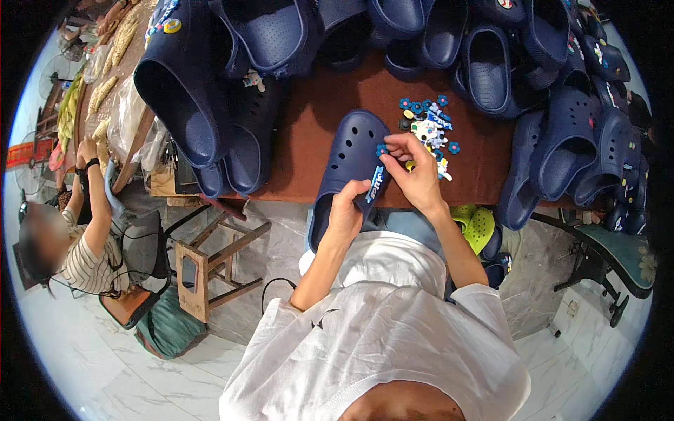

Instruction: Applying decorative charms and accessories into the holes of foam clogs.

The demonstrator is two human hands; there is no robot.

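A navy blue clog (353, 144) with round holes lies toe away from me at the table's front edge. My left hand (345, 214) is closed around its heel end, thumb near a light blue lettered charm (377, 184) on the clog's right side. My right hand (420, 179) is pinched at a small blue flower charm (381, 149) at the upper's right edge. Whether the charm's stem sits in a hole is hidden. Right of the clog lies a pile of charms (427, 130): blue flowers, white figures and small lettered pieces.
Navy clogs (270, 35) crowd the back and both sides of the brown table (298, 140). Below are a wooden stool (203, 274), lime green clogs (477, 228) and a green-seated chair (618, 256). Another person (88, 238) sits at the far left, arms raised to a neighbouring table.
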